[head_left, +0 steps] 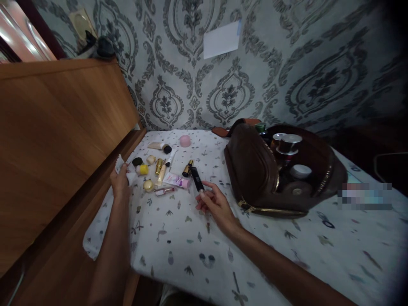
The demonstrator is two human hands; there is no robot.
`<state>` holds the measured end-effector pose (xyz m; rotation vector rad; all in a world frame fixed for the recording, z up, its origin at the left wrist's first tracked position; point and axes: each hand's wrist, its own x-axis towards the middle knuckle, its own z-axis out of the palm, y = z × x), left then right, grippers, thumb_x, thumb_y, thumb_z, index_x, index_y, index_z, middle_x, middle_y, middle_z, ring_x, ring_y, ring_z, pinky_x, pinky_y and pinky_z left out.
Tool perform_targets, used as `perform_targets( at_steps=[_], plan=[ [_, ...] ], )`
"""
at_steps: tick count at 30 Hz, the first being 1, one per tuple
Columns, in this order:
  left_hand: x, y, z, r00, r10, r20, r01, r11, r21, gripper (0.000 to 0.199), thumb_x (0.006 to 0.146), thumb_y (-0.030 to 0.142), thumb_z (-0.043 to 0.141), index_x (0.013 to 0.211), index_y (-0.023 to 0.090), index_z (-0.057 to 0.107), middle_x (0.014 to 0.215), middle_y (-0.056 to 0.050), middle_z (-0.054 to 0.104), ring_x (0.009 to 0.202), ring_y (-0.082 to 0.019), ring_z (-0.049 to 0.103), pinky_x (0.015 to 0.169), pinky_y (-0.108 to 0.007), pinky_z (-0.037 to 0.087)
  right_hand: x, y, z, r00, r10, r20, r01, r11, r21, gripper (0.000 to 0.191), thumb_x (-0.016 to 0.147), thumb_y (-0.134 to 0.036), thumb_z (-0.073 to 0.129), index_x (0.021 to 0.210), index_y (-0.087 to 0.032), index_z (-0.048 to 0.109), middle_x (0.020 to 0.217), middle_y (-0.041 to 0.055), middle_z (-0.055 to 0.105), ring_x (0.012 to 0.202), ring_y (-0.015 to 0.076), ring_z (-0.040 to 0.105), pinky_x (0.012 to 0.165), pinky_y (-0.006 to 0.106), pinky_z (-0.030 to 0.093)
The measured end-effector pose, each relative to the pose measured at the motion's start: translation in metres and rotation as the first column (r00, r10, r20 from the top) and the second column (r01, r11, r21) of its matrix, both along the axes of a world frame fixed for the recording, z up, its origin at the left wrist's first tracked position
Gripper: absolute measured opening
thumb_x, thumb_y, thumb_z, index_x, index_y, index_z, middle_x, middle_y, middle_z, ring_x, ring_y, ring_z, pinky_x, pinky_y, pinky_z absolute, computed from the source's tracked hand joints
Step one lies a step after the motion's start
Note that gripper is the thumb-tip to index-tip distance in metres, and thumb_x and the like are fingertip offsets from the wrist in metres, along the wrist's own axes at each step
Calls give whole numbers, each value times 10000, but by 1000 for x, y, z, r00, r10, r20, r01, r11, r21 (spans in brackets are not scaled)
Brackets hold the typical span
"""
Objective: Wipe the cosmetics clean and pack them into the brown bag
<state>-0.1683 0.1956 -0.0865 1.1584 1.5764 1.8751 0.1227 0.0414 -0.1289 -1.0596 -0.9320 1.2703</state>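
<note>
My right hand (218, 208) is closed around the lower end of a slim black cosmetic tube (196, 178), which tilts up and left above the cloth. At the table's left edge, my left hand (120, 182) pinches a white crinkled tissue or wipe (119, 163); its exact kind is unclear. Between the hands lie a pink-and-white tube (176, 180), a pinkish lip gloss (165, 191), a round cream-coloured jar (148, 185), a yellow-capped container (142, 169) and a gold lipstick (158, 166). A small black-and-gold bottle (188, 168) lies just behind the black tube.
An open brown toiletry bag (251, 165) stands at right, with silver-lidded containers (289, 143) inside. Farther back are a pink jar (185, 141) and a beige tube with a black cap (157, 146). A wooden panel (63, 127) rises at left; patterned wallpaper (194, 63) lies behind.
</note>
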Motion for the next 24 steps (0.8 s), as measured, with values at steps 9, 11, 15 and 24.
perform_targets(
  at_steps=[9, 11, 15, 24],
  plan=[
    [4, -3, -15, 844, -134, -519, 29, 978, -206, 370, 750, 345, 625, 1062, 168, 715, 893, -44, 640, 851, -236, 600, 839, -375, 502, 0, 0, -10, 978, 76, 196, -84, 996, 32, 671, 846, -436, 606, 1416, -180, 362, 719, -31, 603, 597, 151, 627, 538, 269, 466],
    [6, -7, -15, 770, -159, -618, -1, 968, -250, 392, 751, 289, 629, 1125, 207, 712, 947, -49, 602, 855, -237, 591, 861, -388, 488, -1, -1, -10, 966, 71, 248, -82, 996, 34, 682, 857, -428, 585, 1439, -166, 343, 714, -23, 621, 579, 147, 615, 544, 274, 472],
    [9, -13, -14, 633, -201, -747, -75, 945, -318, 452, 777, 241, 624, 1225, 269, 678, 1051, -71, 523, 909, -250, 596, 825, -380, 486, -1, -5, -3, 944, 70, 321, -84, 996, 29, 678, 863, -408, 556, 1450, -151, 334, 752, 0, 649, 571, 142, 615, 520, 263, 478],
    [16, -20, -10, 467, -224, -855, -167, 928, -334, 431, 843, 269, 616, 1272, 278, 574, 1204, -107, 487, 1121, -309, 548, 790, -380, 494, -3, -11, 8, 904, 91, 418, -93, 996, -17, 651, 863, -394, 534, 1440, -131, 390, 758, 19, 658, 561, 141, 608, 457, 231, 453]
  ],
)
